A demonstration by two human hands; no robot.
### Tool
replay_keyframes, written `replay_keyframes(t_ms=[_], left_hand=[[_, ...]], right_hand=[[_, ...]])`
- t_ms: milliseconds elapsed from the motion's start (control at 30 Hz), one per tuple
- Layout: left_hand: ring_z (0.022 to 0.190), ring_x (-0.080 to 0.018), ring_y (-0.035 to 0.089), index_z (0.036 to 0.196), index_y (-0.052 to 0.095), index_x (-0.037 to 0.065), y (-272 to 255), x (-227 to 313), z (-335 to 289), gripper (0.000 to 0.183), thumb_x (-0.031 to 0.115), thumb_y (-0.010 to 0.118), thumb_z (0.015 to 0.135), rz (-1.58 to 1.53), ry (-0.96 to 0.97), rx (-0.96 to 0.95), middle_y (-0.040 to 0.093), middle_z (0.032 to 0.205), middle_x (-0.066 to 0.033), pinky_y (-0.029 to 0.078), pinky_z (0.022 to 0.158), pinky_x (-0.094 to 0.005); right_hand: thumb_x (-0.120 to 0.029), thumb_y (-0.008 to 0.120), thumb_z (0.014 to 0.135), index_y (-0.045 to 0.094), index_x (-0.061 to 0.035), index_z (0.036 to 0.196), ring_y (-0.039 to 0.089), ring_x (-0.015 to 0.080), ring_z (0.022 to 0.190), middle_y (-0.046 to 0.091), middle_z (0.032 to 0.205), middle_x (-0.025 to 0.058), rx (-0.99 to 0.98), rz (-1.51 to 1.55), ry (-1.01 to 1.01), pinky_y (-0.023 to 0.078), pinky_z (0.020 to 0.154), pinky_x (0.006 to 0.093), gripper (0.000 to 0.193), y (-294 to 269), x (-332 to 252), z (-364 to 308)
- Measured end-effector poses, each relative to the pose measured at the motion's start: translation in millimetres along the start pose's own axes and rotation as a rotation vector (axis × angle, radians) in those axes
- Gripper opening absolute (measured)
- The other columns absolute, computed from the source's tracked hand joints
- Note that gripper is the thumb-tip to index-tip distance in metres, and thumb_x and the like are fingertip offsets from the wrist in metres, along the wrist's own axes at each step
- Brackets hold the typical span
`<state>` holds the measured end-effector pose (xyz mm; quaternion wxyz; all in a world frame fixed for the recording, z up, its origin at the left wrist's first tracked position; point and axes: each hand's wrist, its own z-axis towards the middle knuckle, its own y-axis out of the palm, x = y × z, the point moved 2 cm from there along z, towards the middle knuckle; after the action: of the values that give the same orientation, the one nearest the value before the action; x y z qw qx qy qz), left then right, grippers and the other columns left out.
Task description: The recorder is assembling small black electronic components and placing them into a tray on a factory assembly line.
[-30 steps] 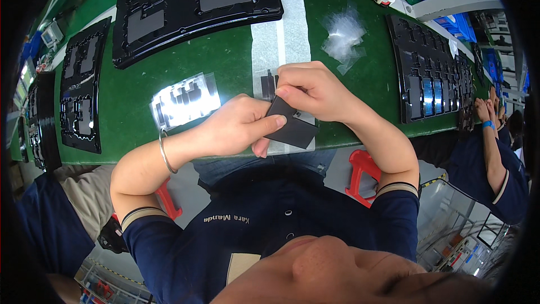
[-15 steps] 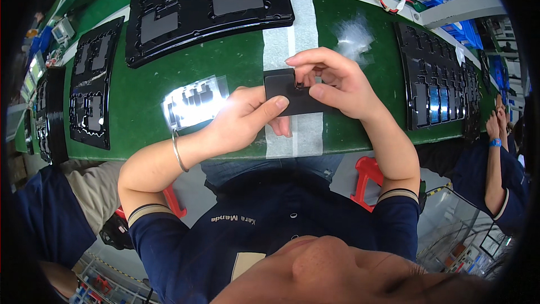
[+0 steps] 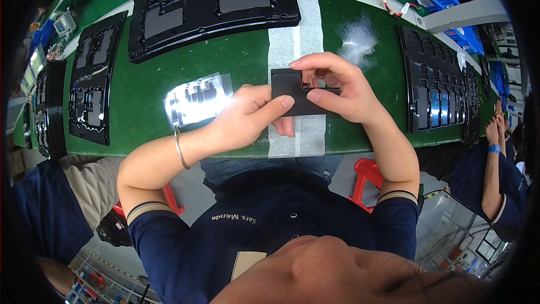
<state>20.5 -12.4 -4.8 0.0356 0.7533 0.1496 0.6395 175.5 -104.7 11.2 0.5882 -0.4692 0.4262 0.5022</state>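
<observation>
Both my hands hold a flat black L-shaped piece (image 3: 286, 91) over the pale strip (image 3: 310, 141) on the green table. My left hand (image 3: 242, 114) grips its left side, thumb on the upper face and fingers beneath. At the piece's inner notch, my right hand (image 3: 354, 93) has its thumb on the lower arm. The right index fingertip touches the upper edge, and the other fingers curl behind, partly hidden. To the left of the piece lies a shiny clear plastic sheet (image 3: 197, 100) with strong glare.
A stack of black moulded trays (image 3: 185, 32) with L-shaped recesses stands at the far side. More trays lie at the left (image 3: 93, 81) and right (image 3: 434, 81). Clear film (image 3: 358, 42) lies beyond my right hand. Another person's hand (image 3: 493, 129) shows at the far right.
The black piece has tilted so its L shape and notch show more plainly. My right thumb and fingers have shifted slightly along the notch. The whole view has moved a little.
</observation>
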Motion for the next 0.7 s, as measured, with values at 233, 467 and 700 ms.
replay_keyframes(t_ms=[233,467,700], left_hand=[[0.079,-0.0265,0.058,0.092,0.056,-0.004,-13.9,14.8,1.4,0.018,0.009,0.056,0.080,0.738,0.351,0.014,0.057,0.082,-0.0133,0.047,0.068,-0.0324],[0.105,-0.0330,0.049,0.100,0.054,-0.005,-7.7,6.7,-2.0,0.039,0.006,0.064,0.063,1.192,0.598,-0.084,0.050,0.112,-0.0172,0.044,0.086,-0.0398],[0.107,-0.0317,0.051,0.100,0.056,-0.009,-4.4,-0.2,-1.7,0.046,0.006,0.066,0.057,1.240,0.559,-0.091,0.053,0.110,-0.0171,0.046,0.086,-0.0374]], right_hand=[[-0.001,0.068,0.070,0.061,-0.0021,0.082,0.054,0.0086,0.067,0.058,0.075,0.0014,0.199,-0.097,0.081,0.042,0.058,0.0217,0.014,-11.7,-7.0,-7.6],[0.002,0.069,0.059,0.061,0.0014,0.079,0.051,0.0197,0.062,0.054,0.073,0.0080,0.145,-1.123,-0.457,0.043,0.052,0.0270,0.022,-19.9,-20.5,-35.0],[-0.017,0.070,0.059,0.061,0.0004,0.087,0.052,0.0218,0.071,0.055,0.082,0.0057,-0.276,-0.933,-0.134,0.045,0.062,0.0312,0.035,-5.9,-12.5,-52.7]])
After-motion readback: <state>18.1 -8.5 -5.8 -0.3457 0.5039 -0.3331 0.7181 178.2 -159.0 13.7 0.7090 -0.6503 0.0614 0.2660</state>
